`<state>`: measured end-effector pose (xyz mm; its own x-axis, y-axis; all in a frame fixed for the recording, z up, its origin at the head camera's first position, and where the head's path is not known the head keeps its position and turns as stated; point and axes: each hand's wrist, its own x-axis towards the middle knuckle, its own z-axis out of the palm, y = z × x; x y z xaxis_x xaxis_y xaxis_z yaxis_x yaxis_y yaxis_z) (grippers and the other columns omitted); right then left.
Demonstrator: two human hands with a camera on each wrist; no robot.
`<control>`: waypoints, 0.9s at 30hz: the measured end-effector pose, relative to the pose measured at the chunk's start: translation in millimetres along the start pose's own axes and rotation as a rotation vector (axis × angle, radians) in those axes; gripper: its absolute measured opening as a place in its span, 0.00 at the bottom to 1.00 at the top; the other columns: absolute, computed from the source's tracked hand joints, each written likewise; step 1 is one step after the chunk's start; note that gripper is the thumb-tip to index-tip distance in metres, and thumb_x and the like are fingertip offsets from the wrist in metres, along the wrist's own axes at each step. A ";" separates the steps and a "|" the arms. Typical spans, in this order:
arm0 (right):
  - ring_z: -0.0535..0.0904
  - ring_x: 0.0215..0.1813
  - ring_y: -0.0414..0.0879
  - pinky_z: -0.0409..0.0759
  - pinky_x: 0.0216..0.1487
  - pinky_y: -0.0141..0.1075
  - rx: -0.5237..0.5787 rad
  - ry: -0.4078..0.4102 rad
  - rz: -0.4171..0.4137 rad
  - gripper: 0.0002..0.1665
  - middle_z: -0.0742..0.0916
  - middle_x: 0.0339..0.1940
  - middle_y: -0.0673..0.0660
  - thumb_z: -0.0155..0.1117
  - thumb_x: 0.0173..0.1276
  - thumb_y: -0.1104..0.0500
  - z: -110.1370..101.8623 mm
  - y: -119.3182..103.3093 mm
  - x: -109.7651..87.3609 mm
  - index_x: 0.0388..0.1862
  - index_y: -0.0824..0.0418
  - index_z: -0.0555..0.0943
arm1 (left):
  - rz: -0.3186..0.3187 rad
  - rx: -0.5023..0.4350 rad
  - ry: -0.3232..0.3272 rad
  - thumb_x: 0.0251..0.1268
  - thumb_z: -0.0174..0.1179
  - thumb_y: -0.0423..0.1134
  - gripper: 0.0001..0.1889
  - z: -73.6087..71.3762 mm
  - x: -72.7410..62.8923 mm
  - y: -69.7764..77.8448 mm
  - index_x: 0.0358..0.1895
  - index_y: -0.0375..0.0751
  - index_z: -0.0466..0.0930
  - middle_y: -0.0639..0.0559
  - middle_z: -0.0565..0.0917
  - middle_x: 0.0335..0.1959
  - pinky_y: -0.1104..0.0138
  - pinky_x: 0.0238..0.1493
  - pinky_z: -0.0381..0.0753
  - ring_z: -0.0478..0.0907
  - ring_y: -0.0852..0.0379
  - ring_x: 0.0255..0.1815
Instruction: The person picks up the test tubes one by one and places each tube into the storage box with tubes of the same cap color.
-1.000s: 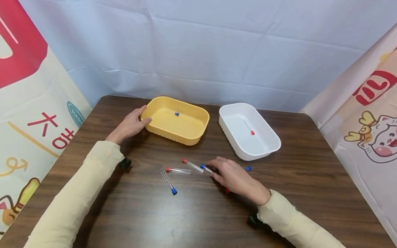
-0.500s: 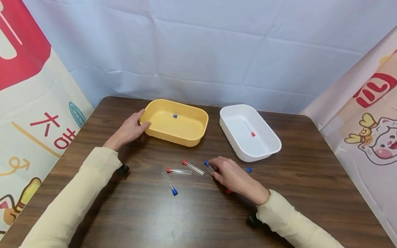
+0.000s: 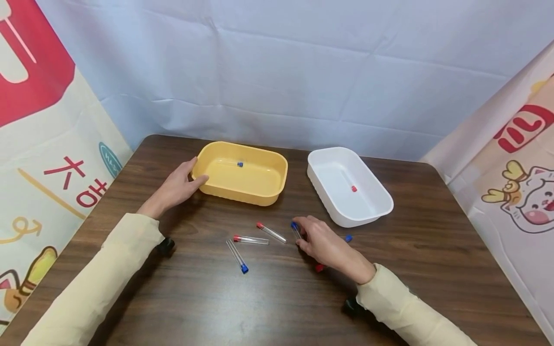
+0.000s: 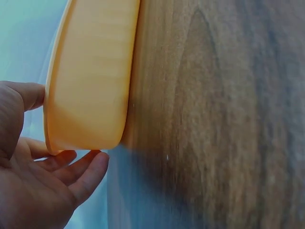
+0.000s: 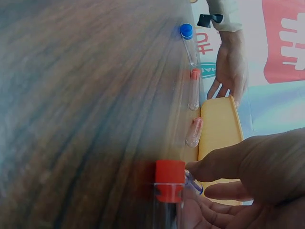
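Right hand [image 3: 322, 243]: thumb and fingers pinch a slim clear blue-capped tube [image 3: 296, 230], capped end showing beside the fingertips | tube low at the brown wooden surface [image 3: 195, 298], contact I can't tell | left hand [image 3: 175, 186]: fingers clamped on a yellow plastic basin [image 3: 238, 195]

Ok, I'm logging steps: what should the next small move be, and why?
Probably lift the blue-capped tube toward the yellow tray: the right hand seems to pinch that tube, and a blue cap shows in that tray, a red cap in the white tray.
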<state>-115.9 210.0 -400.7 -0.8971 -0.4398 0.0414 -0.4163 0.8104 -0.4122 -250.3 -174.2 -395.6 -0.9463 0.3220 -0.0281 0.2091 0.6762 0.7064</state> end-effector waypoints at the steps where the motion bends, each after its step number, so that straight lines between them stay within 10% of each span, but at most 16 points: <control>1: 0.76 0.36 0.45 0.79 0.38 0.37 -0.001 -0.004 0.005 0.28 0.80 0.37 0.55 0.74 0.65 0.68 -0.4 -0.2 0.3 0.63 0.73 0.77 | 0.000 0.002 0.001 0.80 0.51 0.58 0.46 -0.2 -1.0 -0.1 0.84 0.36 0.38 0.33 0.48 0.83 0.41 0.76 0.55 0.51 0.36 0.81; 27: 0.76 0.37 0.45 0.78 0.40 0.38 -0.002 -0.059 0.096 0.33 0.80 0.37 0.54 0.74 0.66 0.65 -4.7 -1.3 7.0 0.68 0.72 0.75 | -0.014 0.014 0.020 0.77 0.54 0.62 0.51 -1.2 -33.7 -3.7 0.83 0.31 0.40 0.28 0.51 0.81 0.38 0.75 0.55 0.49 0.33 0.81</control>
<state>-122.3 207.7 -395.6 -0.9226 -0.3822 -0.0520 -0.3292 0.8505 -0.4102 -219.4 -188.4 -396.4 -0.9539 0.2992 -0.0238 0.1991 0.6899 0.6960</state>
